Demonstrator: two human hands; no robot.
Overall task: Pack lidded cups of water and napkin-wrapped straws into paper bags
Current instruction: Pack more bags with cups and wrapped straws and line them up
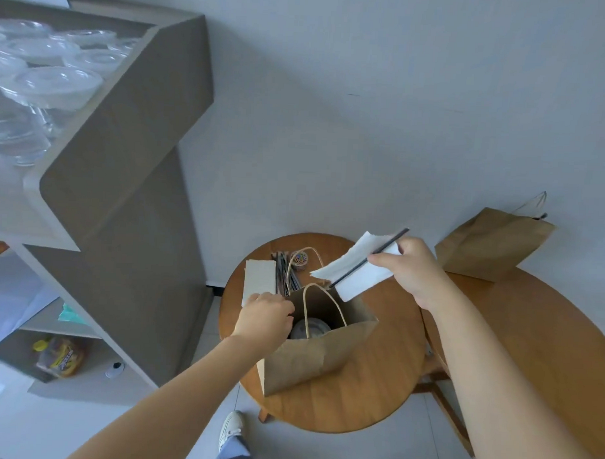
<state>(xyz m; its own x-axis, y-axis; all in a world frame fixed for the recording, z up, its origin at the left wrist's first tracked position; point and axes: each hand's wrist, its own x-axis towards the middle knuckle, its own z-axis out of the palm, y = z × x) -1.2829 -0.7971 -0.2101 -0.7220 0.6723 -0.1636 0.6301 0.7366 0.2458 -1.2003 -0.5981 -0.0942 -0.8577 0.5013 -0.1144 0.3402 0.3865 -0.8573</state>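
Two bare forearms (172, 393) are reaching up from the bottom of the frame toward a round wooden table (374, 386) in the lower middle. On it, the left hand (265, 312) is hooking its curled fingers over the left rim of an upright brown paper bag (310, 360) and holding the mouth open; the fingertips themselves are hiding behind the back of the hand. The right hand (413, 267) is hovering just above and to the right of the bag's mouth, thumb and fingers pinching a black straw (365, 260) against a white napkin (358, 269) (the napkin is lying loose under the straw, not rolled around it). A lidded cup (313, 327) is sitting deep inside the bag, its clear lid showing between the twine handles (304, 311).

Beyond the bag, spare straws (286, 271) and a stack of napkins (258, 279) are lying on the table. A second paper bag (489, 246) is standing at the right of the frame on another table (531, 323), and more lidded cups (47, 83) are waiting on the shelf (133, 127) at the upper left.

As I judge it, the main risk is the straw sliding out of the open napkin as it is going down, so the two are landing apart. The straw's lower tip is also pointing at a handle loop and could be snagging there. With only one rim held, a push against the far wall could be tilting the bag and its water.
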